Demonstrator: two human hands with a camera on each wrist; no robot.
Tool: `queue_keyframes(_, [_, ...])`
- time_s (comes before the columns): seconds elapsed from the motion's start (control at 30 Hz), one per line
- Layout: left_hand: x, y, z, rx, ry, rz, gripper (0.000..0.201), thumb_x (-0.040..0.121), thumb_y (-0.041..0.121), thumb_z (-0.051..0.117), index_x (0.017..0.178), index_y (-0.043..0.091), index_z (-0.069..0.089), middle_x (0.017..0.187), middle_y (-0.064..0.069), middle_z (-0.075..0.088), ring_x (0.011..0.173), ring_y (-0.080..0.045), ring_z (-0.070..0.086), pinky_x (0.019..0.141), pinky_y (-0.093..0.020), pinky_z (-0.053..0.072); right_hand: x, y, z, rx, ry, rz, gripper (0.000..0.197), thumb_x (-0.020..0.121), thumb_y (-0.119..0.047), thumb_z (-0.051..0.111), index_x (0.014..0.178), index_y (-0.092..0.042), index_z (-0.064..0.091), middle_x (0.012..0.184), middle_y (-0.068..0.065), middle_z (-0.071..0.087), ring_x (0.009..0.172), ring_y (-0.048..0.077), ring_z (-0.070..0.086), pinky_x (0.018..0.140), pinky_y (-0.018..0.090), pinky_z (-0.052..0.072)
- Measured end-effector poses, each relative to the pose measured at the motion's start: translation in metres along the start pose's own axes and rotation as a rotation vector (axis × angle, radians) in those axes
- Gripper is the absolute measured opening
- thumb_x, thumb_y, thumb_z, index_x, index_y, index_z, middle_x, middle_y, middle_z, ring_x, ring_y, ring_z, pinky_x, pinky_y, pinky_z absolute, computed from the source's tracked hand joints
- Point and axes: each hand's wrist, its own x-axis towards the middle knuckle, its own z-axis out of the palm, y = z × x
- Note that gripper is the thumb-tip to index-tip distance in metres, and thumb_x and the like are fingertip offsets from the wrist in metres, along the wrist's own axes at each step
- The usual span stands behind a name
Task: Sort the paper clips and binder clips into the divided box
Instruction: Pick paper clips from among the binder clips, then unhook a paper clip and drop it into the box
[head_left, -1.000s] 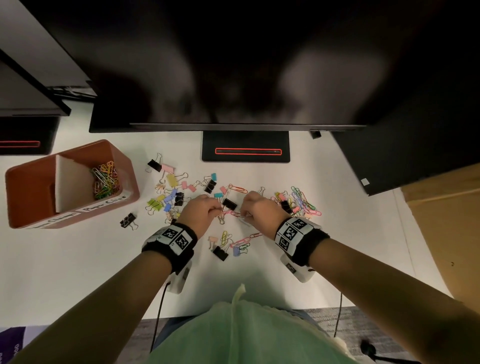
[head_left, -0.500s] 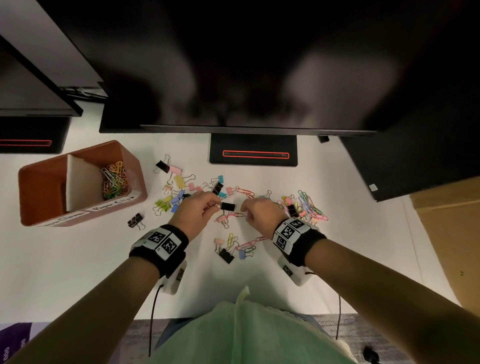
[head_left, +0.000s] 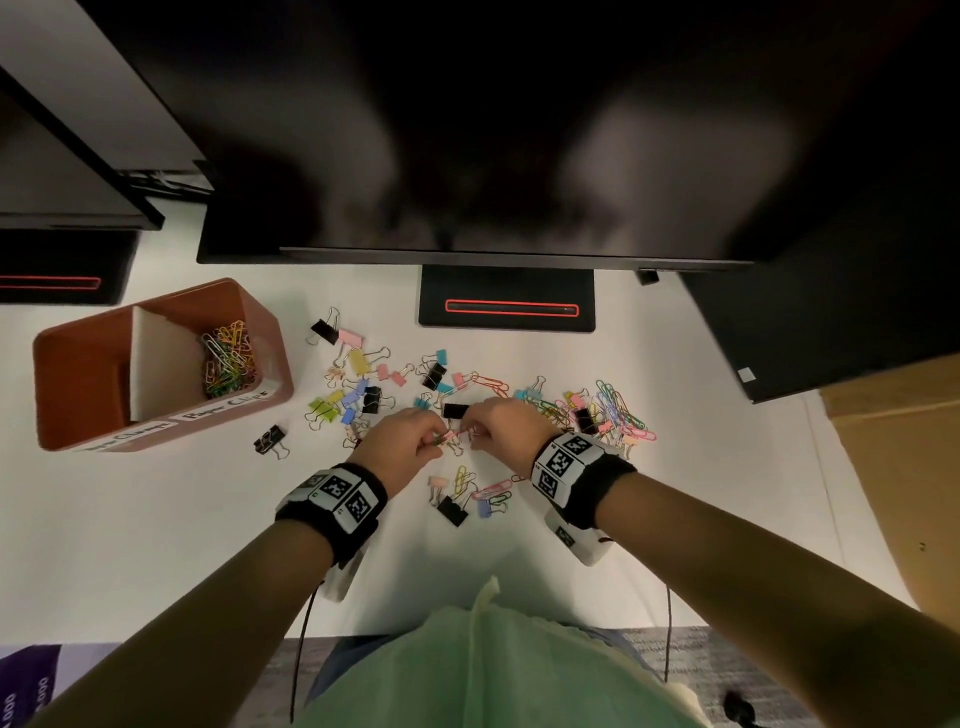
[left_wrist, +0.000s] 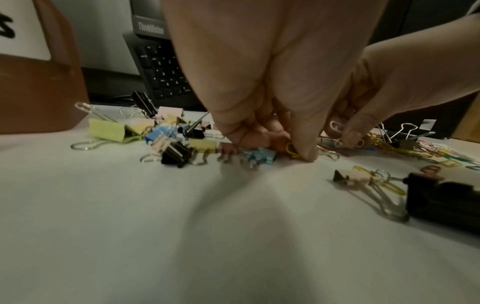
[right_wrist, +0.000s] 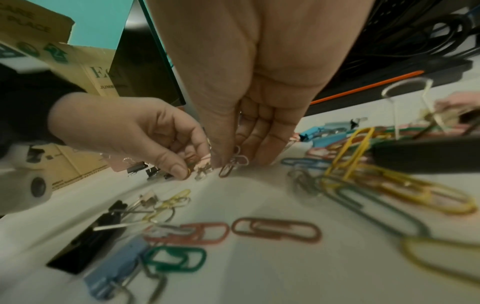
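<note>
Left hand (head_left: 402, 441) pinches a yellow paper clip (left_wrist: 291, 151) at table level; right hand (head_left: 501, 428) pinches a small clip (right_wrist: 232, 164) just beside it, fingertips nearly meeting. Loose paper and binder clips (head_left: 618, 415) lie around both hands. Divided box (head_left: 260, 322) sits well left of the left hand, paper clips (head_left: 228, 358) in its right compartment.

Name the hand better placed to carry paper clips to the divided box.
Left. The left hand lies nearer the divided box and already pinches a paper clip; the right hand would cross over.
</note>
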Motion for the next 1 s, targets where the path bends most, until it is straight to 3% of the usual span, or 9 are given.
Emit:
queue_keyframes(0.1, [-0.001,0.0,0.0,-0.039,0.001,0.011,0.032,0.082,0.011,0.064,0.113,0.016,0.058,0.082,0.002,0.055,0.073,-0.014,0.052,0.071,-0.027,0.047,0.003,-0.002,0.004,0.002,0.007,0.008,0.024,0.087,-0.012,0.057,0.111,-0.012,0.06,0.108,0.013,0.061,0.099,0.029,0.058,0.087,0.039,0.048])
queue_keyframes(0.27, [0.001,0.002,-0.002,0.042,-0.07,0.142,0.034,0.084,0.012,0.061,0.116,0.022,0.055,0.078,0.007,0.045,0.073,-0.01,0.045,0.068,-0.021,0.036,0.002,0.002,0.006,0.029,0.046,-0.029,0.023,0.087,-0.012,0.059,0.109,-0.008,0.064,0.109,0.014,0.054,0.098,0.03,0.055,0.088,0.039,0.046])
queue_keyframes(0.37, [0.002,0.001,-0.003,0.084,-0.092,0.173,0.026,0.086,0.015,0.059,0.111,0.02,0.06,0.084,0.007,0.044,0.079,-0.009,0.042,0.072,-0.02,0.033,0.0,0.004,0.005,0.013,0.043,-0.059,0.019,0.088,-0.014,0.058,0.105,-0.008,0.066,0.108,0.012,0.058,0.099,0.028,0.056,0.088,0.038,0.046])
queue_keyframes(0.47, [0.003,-0.001,-0.003,0.032,-0.046,0.187,0.016,0.084,0.014,0.063,0.099,0.016,0.066,0.079,0.011,0.043,0.072,-0.005,0.042,0.067,-0.016,0.034,0.0,0.007,0.004,0.015,0.06,-0.075,0.017,0.088,-0.013,0.057,0.101,-0.007,0.067,0.104,0.012,0.061,0.098,0.027,0.056,0.088,0.038,0.046])
queue_keyframes(0.57, [0.005,-0.003,-0.004,-0.023,0.029,0.161,0.01,0.082,0.011,0.064,0.091,0.011,0.067,0.083,0.004,0.052,0.072,-0.008,0.047,0.07,-0.022,0.041,-0.003,0.011,0.001,0.034,0.083,-0.068,0.015,0.088,-0.012,0.057,0.098,-0.007,0.067,0.102,0.012,0.062,0.097,0.028,0.057,0.089,0.04,0.046])
queue_keyframes(0.7, [0.001,-0.007,-0.01,-0.05,0.104,0.132,0.012,0.084,0.011,0.063,0.095,0.01,0.066,0.086,0.003,0.055,0.078,-0.012,0.052,0.072,-0.024,0.044,-0.011,0.019,-0.01,0.07,0.152,-0.063,0.013,0.088,-0.012,0.057,0.096,-0.007,0.067,0.111,0.011,0.061,0.102,0.025,0.057,0.094,0.036,0.046])
queue_keyframes(0.87, [-0.007,-0.011,-0.023,-0.18,0.131,0.053,0.022,0.081,0.012,0.068,0.102,0.013,0.064,0.088,-0.002,0.062,0.08,-0.015,0.059,0.075,-0.028,0.052,-0.02,0.021,-0.026,0.144,0.228,-0.015,0.011,0.09,-0.017,0.058,0.097,-0.013,0.063,0.094,0.007,0.068,0.081,0.018,0.061,0.079,0.032,0.053])
queue_keyframes(1.0, [-0.01,-0.005,-0.034,-0.267,0.154,0.025,0.027,0.079,0.016,0.071,0.105,0.017,0.064,0.082,0.004,0.061,0.076,-0.01,0.058,0.073,-0.023,0.049,-0.016,0.011,-0.039,0.128,0.225,-0.045,0.011,0.088,-0.022,0.061,0.095,-0.014,0.066,0.092,0.004,0.068,0.083,0.017,0.061,0.079,0.032,0.053])
